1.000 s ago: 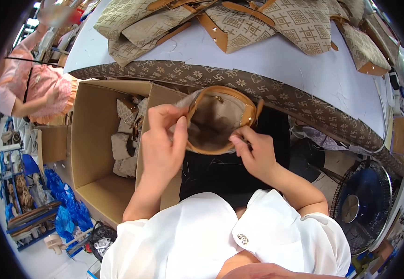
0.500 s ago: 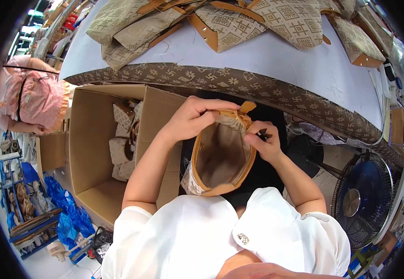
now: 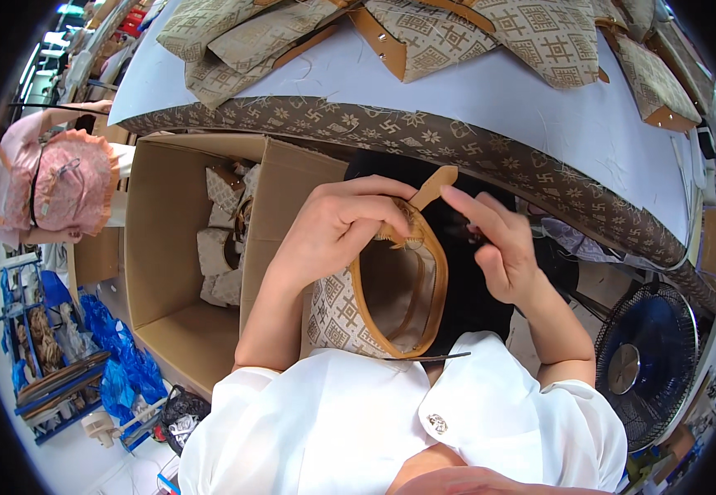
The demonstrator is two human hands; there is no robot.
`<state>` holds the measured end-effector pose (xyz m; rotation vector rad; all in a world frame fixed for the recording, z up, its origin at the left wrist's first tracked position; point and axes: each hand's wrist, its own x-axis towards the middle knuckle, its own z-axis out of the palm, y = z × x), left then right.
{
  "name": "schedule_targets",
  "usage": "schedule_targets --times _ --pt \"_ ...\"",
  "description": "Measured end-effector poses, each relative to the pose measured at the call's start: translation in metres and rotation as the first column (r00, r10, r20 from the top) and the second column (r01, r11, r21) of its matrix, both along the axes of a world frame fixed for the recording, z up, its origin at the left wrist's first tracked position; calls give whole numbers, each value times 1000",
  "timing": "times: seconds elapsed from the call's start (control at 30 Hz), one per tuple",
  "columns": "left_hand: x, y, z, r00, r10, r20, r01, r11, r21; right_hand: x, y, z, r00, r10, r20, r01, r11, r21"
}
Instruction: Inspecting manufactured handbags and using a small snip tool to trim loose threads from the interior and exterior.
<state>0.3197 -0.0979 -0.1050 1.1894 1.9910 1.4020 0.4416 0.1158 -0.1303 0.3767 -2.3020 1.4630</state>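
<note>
A beige patterned fabric bag (image 3: 335, 315) with tan leather trim rests in my lap, its mouth facing up and the brown lining showing. My left hand (image 3: 337, 223) grips the far rim, fingers bent over the edge near the zip end. From that rim a tan leather tab (image 3: 436, 185) sticks up. My right hand (image 3: 502, 247) is beside the tab, index finger stretched to its edge and thumb bent. A small dark tool shows blurred among the right fingers; its kind is hidden.
An open cardboard box (image 3: 185, 322) at left holds several similar bag pieces. Ahead, a white-topped table (image 3: 490, 107) bears more patterned bags (image 3: 531, 41). A black fan (image 3: 647, 363) stands at right. A person in a pink apron (image 3: 77, 181) is at far left.
My right hand has moved off the bag's right rim, up and right beside the tab. The tab now stands more upright, and the bag has turned, showing more of its patterned left side.
</note>
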Motion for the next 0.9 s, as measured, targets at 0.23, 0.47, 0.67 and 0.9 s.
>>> schedule_targets --times 0.23,0.47,0.67,0.9 --pt "-2 0 -7 1000 5 18 -4 1000 -19 -10 12 12 985 -21 -173 122 789 603" --pt "1 6 -6 999 40 -24 -40 999 -3 -14 15 19 988 50 -143 67 699 712" --pt "2 7 -3 998 36 -53 -37 999 -13 -22 19 10 981 106 -164 24 765 644" --pt "-2 1 1 997 34 -76 -37 998 -42 -16 28 23 979 134 -156 -10 791 612"
